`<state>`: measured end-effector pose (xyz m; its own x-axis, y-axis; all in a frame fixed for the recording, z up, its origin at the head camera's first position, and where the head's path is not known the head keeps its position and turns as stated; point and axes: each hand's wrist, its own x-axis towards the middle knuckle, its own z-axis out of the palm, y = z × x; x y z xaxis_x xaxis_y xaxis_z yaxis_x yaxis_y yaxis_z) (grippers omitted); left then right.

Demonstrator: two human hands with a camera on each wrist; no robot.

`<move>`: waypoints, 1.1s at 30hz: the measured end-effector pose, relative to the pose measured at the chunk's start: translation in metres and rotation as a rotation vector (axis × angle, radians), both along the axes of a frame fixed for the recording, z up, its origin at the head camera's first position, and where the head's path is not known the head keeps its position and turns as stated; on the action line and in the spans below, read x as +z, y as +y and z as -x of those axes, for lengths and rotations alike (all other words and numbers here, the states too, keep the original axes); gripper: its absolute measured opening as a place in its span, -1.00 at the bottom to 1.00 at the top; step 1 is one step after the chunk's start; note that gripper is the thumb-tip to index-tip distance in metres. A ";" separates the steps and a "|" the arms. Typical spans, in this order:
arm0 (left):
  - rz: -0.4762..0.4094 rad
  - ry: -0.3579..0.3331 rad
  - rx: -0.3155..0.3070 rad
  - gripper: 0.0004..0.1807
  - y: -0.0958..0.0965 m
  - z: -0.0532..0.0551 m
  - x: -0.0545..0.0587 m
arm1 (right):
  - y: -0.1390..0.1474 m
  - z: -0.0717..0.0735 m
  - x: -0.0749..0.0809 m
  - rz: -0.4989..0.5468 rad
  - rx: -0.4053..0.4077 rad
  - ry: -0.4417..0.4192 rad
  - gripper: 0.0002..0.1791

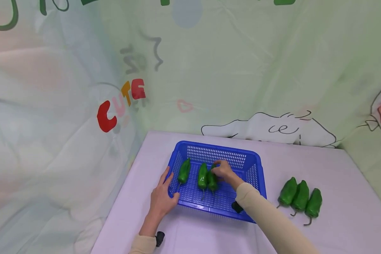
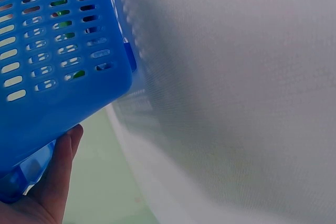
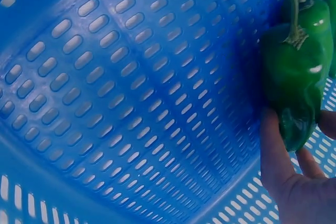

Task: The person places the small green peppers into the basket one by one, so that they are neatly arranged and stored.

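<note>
A blue plastic basket (image 1: 222, 209) with slotted walls stands on the table, holding several green peppers. My right hand (image 1: 223, 171) reaches inside and pinches the tapered end of a green pepper (image 3: 294, 82) between thumb and fingers; its stem points away from the hand. Close beside it lies a second pepper (image 1: 202, 176). A third pepper (image 1: 184, 171) rests along the basket's left side. My left hand (image 1: 163, 199) touches the basket's left rim near the front corner, with fairly straight fingers spread and the thumb apart; in the left wrist view, fingers reach the rim.
Three more green peppers, among them a middle one (image 1: 301, 195), lie side by side on the white table (image 1: 343, 183) right of the basket. Printed cloth (image 1: 225, 70) hangs behind the table and along its left side.
</note>
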<state>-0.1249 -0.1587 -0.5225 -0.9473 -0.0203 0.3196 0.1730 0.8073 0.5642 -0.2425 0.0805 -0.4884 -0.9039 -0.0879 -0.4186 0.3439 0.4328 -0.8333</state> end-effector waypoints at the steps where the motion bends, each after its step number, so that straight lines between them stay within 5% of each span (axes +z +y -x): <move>1: 0.001 0.001 -0.001 -0.22 0.000 0.000 0.000 | -0.001 0.000 -0.001 0.004 -0.001 -0.001 -0.37; 11: 0.001 0.011 -0.007 -0.23 0.001 0.000 0.001 | -0.004 -0.001 0.001 0.051 0.004 -0.020 -0.35; 33: 0.009 0.015 -0.006 -0.22 0.001 -0.002 0.000 | 0.009 0.001 0.002 -0.014 -0.013 -0.012 -0.37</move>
<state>-0.1234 -0.1581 -0.5220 -0.9425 -0.0114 0.3340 0.1867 0.8111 0.5543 -0.2438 0.0898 -0.4863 -0.9001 -0.0697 -0.4301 0.3593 0.4399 -0.8230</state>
